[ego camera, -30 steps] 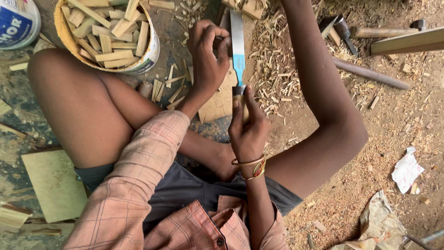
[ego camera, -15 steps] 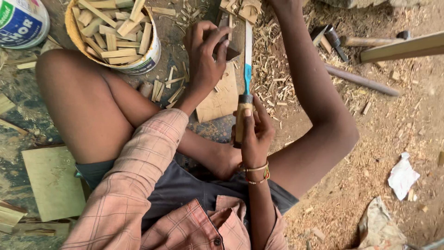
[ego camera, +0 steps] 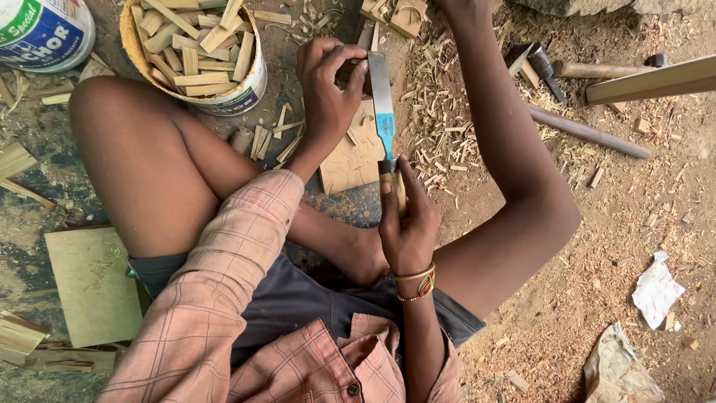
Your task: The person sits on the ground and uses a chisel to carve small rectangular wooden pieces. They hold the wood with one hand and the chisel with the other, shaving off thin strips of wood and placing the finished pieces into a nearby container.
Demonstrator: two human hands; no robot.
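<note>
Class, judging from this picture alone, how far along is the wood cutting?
Done: a bucket full of cut wooden sticks, with shavings littering the ground. In hand: the right hand grips a chisel while the left hand steadies a small piece. Left: flat boards lie uncut.

A chisel (ego camera: 384, 119) with a flat steel blade, a blue band and a wooden handle stands nearly upright, its edge just above a flat wooden board (ego camera: 350, 160). On that board's far end sits a small wood piece (ego camera: 359, 71), dark, mostly hidden, touching the blade's side.
</note>
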